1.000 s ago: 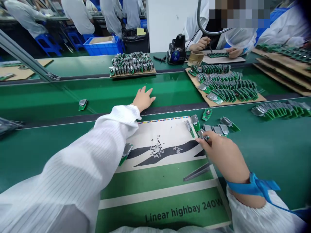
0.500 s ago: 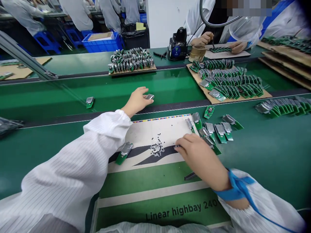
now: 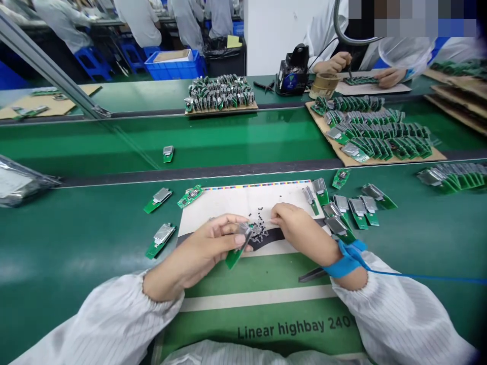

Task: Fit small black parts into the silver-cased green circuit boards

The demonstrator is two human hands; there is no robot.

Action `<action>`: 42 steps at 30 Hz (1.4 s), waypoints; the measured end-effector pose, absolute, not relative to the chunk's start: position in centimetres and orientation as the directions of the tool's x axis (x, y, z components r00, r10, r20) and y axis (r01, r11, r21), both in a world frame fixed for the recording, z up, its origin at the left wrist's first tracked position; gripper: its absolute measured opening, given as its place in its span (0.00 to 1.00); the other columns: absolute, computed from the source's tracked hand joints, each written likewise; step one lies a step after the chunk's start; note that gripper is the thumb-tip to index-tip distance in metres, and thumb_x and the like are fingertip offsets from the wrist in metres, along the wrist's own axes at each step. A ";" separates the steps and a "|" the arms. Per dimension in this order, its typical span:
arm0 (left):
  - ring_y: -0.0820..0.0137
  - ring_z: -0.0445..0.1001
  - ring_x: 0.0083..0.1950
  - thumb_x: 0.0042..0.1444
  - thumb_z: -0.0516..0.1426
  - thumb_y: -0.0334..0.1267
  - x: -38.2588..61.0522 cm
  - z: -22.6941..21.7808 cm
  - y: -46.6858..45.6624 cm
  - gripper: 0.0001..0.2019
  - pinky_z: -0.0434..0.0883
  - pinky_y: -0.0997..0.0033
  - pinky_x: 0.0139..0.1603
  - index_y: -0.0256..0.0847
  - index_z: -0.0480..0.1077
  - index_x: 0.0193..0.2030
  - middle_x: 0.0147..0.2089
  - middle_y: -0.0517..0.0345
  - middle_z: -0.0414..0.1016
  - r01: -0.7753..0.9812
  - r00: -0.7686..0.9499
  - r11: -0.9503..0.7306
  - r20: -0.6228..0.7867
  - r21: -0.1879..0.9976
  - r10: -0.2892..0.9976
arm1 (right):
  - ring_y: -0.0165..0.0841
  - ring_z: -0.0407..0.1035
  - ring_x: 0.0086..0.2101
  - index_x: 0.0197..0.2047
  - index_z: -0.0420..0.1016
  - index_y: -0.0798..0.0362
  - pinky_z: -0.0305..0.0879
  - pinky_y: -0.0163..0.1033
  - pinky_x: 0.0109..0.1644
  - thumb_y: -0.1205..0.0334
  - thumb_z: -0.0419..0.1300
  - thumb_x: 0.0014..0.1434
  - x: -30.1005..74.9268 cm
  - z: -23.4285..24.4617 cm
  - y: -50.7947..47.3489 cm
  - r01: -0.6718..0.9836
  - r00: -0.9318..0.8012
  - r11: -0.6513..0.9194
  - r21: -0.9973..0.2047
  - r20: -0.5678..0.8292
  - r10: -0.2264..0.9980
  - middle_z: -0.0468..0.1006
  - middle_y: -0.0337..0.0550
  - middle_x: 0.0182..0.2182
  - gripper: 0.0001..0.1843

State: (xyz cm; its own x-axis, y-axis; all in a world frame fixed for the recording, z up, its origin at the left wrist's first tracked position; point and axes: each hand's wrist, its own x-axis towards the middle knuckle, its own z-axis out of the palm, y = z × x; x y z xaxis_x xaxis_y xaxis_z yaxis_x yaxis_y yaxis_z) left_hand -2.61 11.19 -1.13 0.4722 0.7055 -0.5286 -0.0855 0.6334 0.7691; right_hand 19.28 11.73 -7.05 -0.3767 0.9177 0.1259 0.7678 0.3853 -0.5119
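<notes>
My left hand (image 3: 209, 246) holds a small circuit board (image 3: 235, 253) between thumb and fingers, its metal-cased end up and green end tilted down. It hovers over a printed cardboard sheet (image 3: 213, 205). Close to the board lies a loose pile of tiny dark and silver parts (image 3: 260, 234). On the pile's right, my right hand (image 3: 299, 228) is closed in a pinch; whatever its fingertips hold is hidden. A blue band (image 3: 346, 261) circles that wrist, and a dark thin strip (image 3: 312, 275) lies below it. Several similar boards (image 3: 357, 210) sit right of the sheet.
Left of the sheet lie more boards (image 3: 162, 238). A green conveyor (image 3: 228, 137) runs across behind, carrying one board (image 3: 168, 153). Cardboard trays (image 3: 373, 161) bear rows of boards. Across the line, a co-worker's hands (image 3: 335, 63) work on a board. A plastic bag (image 3: 23, 182) lies far left.
My left hand has come back from over the conveyor to the sheet, with a board in its fingers. My right hand stays pinched beside the pile. The view has shifted, showing boards at left.
</notes>
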 end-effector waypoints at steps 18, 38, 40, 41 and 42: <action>0.77 0.69 0.32 0.43 0.68 0.32 0.9 -1.0 7.2 0.13 0.69 0.79 0.30 0.38 0.68 0.31 0.33 0.63 0.68 -0.100 0.539 0.449 -0.331 0.888 0.775 | 0.30 0.73 0.40 0.44 0.64 0.49 0.71 0.33 0.39 0.73 0.55 0.62 19.8 -0.3 4.7 0.507 -0.237 0.541 -0.671 0.495 0.836 0.75 0.39 0.35 0.10; 0.78 0.71 0.35 0.44 0.67 0.27 0.9 -0.6 6.8 0.11 0.72 0.83 0.31 0.40 0.72 0.33 0.37 0.63 0.67 -0.144 0.530 0.355 -0.230 0.924 0.816 | 0.33 0.71 0.50 0.44 0.65 0.54 0.70 0.37 0.55 0.82 0.52 0.57 19.9 -1.0 4.2 0.431 -0.383 0.688 -0.584 0.572 0.725 0.76 0.45 0.40 0.16; 0.77 0.72 0.36 0.44 0.67 0.26 0.9 -0.6 6.9 0.11 0.73 0.82 0.32 0.41 0.72 0.33 0.37 0.63 0.67 -0.154 0.537 0.356 -0.225 0.922 0.813 | 0.34 0.71 0.51 0.45 0.65 0.54 0.70 0.39 0.55 0.81 0.52 0.57 20.0 -1.2 4.1 0.424 -0.384 0.691 -0.585 0.575 0.722 0.76 0.46 0.41 0.16; 0.77 0.72 0.36 0.44 0.67 0.26 0.9 -0.6 6.9 0.11 0.73 0.82 0.32 0.41 0.73 0.34 0.38 0.62 0.67 -0.155 0.539 0.353 -0.221 0.923 0.813 | 0.34 0.71 0.51 0.45 0.65 0.53 0.71 0.39 0.55 0.81 0.52 0.57 20.0 -1.3 4.0 0.420 -0.381 0.691 -0.588 0.577 0.722 0.76 0.46 0.41 0.16; 0.77 0.72 0.36 0.44 0.67 0.26 0.8 -0.6 6.9 0.11 0.73 0.81 0.33 0.41 0.73 0.34 0.38 0.62 0.67 -0.153 0.539 0.346 -0.215 0.926 0.814 | 0.34 0.71 0.50 0.45 0.65 0.53 0.71 0.40 0.54 0.81 0.52 0.58 20.0 -1.3 3.9 0.417 -0.380 0.689 -0.593 0.575 0.725 0.76 0.46 0.41 0.16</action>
State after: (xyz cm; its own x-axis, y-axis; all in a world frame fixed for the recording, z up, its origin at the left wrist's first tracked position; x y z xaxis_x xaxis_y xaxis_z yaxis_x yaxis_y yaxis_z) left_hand 0.84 6.89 -0.58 0.5394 0.8142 -0.2148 -0.1535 0.3459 0.9256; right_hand 19.99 3.93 -1.32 -0.3801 0.7247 0.5747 0.4170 0.6889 -0.5929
